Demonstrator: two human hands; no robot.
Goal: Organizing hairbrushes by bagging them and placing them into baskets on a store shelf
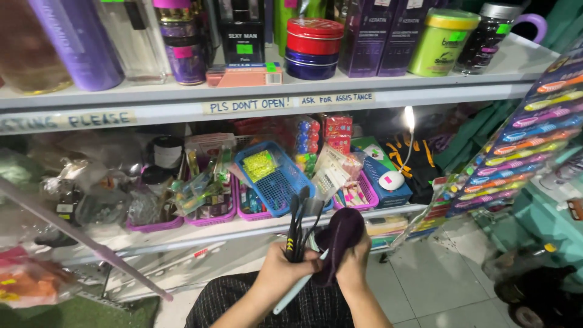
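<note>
Below the lower shelf (200, 234): both hands work close together, at the bottom middle of the head view.
Left hand (280, 271): grip clamped round a bundle of dark brushes (299, 226), fist low on the handles, bristle ends pointing up toward the shelf edge.
Why so: judging by the fist, bunching keeps the set together and leaves the other hand free.
Pale blue handle (296, 293): sticks out under the left hand, slanting down and away from the shelf.
Right hand (354, 271): grip closed on a dark purple cloth (340, 238), fingers pinching it just beside the brushes.
Cloth: bunched up, touching the bundle, in front of the shelf's front edge.
Pose: both forearms rise from the lap, wrists nearly meeting.
Blue basket (276, 176): on the shelf, tilted, just above the brush tips.
Pink basket (358, 195): on the shelf, above the right hand.
</note>
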